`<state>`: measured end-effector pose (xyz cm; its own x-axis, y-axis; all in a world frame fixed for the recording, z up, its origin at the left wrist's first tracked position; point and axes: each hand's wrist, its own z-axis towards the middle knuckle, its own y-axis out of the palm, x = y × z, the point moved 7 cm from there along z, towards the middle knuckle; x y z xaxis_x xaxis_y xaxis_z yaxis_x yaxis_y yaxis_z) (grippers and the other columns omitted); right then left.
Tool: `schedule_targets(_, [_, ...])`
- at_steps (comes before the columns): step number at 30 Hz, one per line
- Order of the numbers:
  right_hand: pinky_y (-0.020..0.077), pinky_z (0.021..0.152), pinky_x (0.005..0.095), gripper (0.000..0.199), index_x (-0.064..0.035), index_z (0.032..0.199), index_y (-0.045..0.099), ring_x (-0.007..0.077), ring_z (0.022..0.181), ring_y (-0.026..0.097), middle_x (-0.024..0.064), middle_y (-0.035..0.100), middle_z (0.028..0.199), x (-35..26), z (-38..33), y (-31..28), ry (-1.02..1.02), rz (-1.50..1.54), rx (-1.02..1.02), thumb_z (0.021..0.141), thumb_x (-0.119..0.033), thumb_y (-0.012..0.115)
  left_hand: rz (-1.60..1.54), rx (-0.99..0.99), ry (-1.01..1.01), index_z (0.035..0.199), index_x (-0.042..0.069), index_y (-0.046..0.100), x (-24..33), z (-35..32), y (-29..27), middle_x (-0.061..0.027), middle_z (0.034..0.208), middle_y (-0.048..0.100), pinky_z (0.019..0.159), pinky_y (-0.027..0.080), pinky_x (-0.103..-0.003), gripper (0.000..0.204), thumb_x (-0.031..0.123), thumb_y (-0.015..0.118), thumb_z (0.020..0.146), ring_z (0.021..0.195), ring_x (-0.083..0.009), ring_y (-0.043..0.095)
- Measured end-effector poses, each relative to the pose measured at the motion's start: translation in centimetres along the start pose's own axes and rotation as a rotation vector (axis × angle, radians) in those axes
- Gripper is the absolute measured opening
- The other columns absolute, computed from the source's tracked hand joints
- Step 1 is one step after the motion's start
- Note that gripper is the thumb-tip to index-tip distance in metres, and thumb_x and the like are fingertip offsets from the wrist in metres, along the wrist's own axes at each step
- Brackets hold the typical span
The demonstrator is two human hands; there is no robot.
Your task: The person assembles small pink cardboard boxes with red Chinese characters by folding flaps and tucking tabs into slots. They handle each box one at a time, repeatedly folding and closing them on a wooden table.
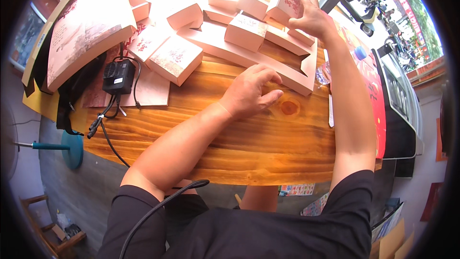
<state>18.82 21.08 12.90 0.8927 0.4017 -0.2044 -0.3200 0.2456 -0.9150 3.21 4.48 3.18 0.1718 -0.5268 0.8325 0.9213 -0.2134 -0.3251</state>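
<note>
Black cable (158, 208) crosses lap, nearest to camera. Left hand (250, 91) rests on wooden surface (249, 148), fingers loosely curled, holding nothing, fingertips touching near edge of flat unfolded pink carton (249, 52). Right hand (311, 17) reaches far, closed around small pink box (286, 4) at far end of flat carton. More small pink boxes (175, 59) lie left of centre. Black adapter (118, 76), maybe charger, sits at left beside them.

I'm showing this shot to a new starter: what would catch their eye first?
Probably the pink boxes spread over the far half of the wooden table. The right hand grips one small pink box at the far edge, while the left hand rests mid-table.
</note>
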Motion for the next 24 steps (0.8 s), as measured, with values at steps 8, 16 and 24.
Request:
schedule_targets(8, [0.0425, 0.101, 0.037, 0.088, 0.0055, 0.143, 0.034, 0.029, 0.116, 0.052, 0.0167, 0.048, 0.125, -2.0, -8.8, 0.5, -0.026, 0.581, 0.182, 0.075, -0.031, 0.077, -0.026, 0.055, 0.232, 0.089, 0.004, 0.065, 1.4, -0.1, -0.4, -0.0062, 0.083, 0.065, 0.06, 0.049, -0.027, 0.015, 0.012, 0.076, 0.082, 0.066, -0.0154, 0.06])
schedule_targets(16, [0.0515, 0.086, 0.0296, 0.077, 0.0013, 0.146, 0.029, 0.0174, 0.11, 0.053, 0.0105, 0.045, 0.128, -2.3, -16.0, 4.0, 0.092, 1.175, 0.393, 0.089, -0.028, 0.072, 0.021, 0.176, 0.329, 0.079, 0.003, 0.065, 4.2, -0.6, -2.3, -0.0074, 0.07, 0.064, 0.058, 0.047, -0.028, 0.011, 0.007, 0.075, 0.081, 0.062, -0.0181, 0.06])
schedule_targets(24, [0.052, 0.088, 0.03, 0.082, 0.0023, 0.148, 0.027, 0.0187, 0.115, 0.05, 0.0117, 0.042, 0.134, -2.0, -17.0, 4.1, 0.026, 1.158, 0.433, 0.09, -0.034, 0.071, 0.418, 0.47, 0.388, 0.106, 0.002, 0.064, 6.5, 1.7, -8.2, -0.0078, 0.089, 0.067, 0.074, 0.051, -0.03, 0.024, 0.015, 0.071, 0.086, 0.079, -0.0181, 0.062])
